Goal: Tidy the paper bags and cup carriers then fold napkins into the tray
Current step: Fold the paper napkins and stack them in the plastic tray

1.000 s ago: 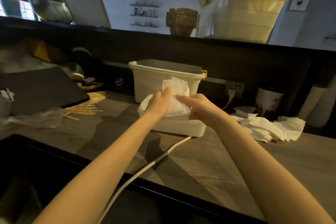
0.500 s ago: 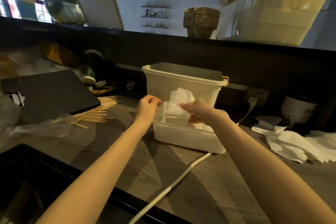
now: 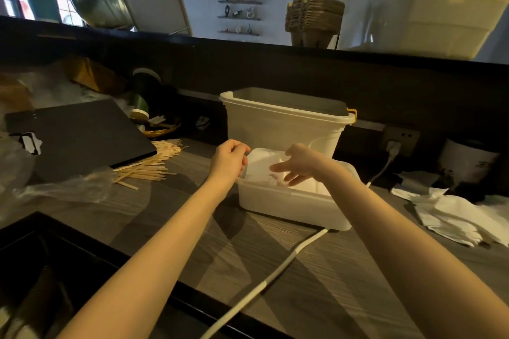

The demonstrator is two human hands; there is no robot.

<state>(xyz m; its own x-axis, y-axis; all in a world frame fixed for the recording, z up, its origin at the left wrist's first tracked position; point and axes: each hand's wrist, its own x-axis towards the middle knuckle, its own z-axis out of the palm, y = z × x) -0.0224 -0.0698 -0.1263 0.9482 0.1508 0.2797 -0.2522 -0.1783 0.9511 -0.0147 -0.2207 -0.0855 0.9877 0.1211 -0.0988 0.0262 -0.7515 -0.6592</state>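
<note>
A person at a dark wood-grain counter (image 3: 316, 270) works over a shallow white plastic tray (image 3: 292, 208), both bare arms stretched out towards it. The right hand (image 3: 298, 164) reaches into the tray with its fingers spread and nearly straight, lying on or just above the folded white napkins (image 3: 260, 166) stacked inside; it grips nothing that can be made out. The left hand (image 3: 230, 158) is loosely curled at the tray's near-left corner, its fingertips against the edge of the napkin stack, though whether it pinches a sheet or only steadies the pile cannot be told from here. Directly behind the tray stands a taller, translucent bin (image 3: 283, 125) with a yellow clip at its rim.

By the look of things, the job is into its last stage. A stack of brown pulp cup carriers (image 3: 314, 19) sits squared up on the raised ledge, beside a large clear tub (image 3: 418, 8) that seems to hold the paper bags, so that part looks dealt with. The napkin folding appears partly done: some are in the tray, but a loose heap of unfolded napkins (image 3: 457, 215) lies on the counter well to the right, waiting its turn. Elsewhere, a spill of wooden stir sticks (image 3: 148, 165) fans out beside a black board (image 3: 80, 135), and a white cable (image 3: 264, 281) trails across the counter beneath the tray's front edge.
</note>
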